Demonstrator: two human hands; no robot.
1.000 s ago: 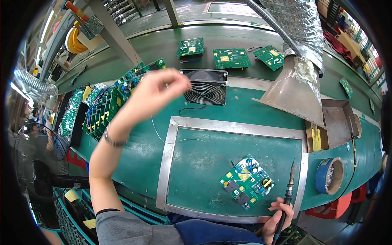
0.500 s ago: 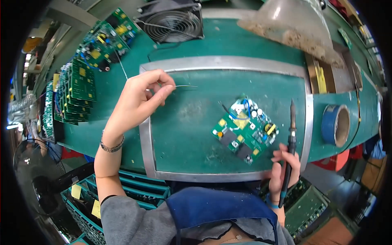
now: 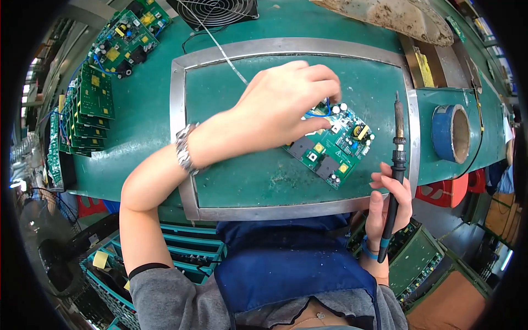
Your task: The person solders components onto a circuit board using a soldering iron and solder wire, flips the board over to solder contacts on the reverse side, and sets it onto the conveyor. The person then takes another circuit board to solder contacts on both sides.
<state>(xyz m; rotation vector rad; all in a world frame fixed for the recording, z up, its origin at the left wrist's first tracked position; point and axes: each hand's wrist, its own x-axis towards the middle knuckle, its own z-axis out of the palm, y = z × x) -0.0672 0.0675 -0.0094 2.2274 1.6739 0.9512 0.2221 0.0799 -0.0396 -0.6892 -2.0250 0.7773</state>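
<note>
A green circuit board (image 3: 330, 159) lies tilted on the green mat, bearing yellow, black and white parts and a blue wire loop. My left hand (image 3: 291, 102) reaches across its far left corner, fingers curled down and thumb near the blue wire. A thin solder wire (image 3: 223, 52) runs from the fan side into this hand; its tip is hidden. Whether the fingertips also grip the board I cannot tell. Right of the board, my right hand (image 3: 391, 201) holds a black soldering iron (image 3: 397, 159) upright, its tip pointing away from me.
A metal frame (image 3: 181, 137) borders the mat. On the left stand several upright circuit boards (image 3: 93, 93), with more boards (image 3: 124, 38) behind them. A fan (image 3: 214, 8) is at the back. To the right are a blue tape roll (image 3: 444, 133) and an open box (image 3: 437, 66).
My left hand has swung right and onto the circuit board, drawing the solder wire along. My right hand keeps the soldering iron in about the same place. The whole view has shifted slightly.
</note>
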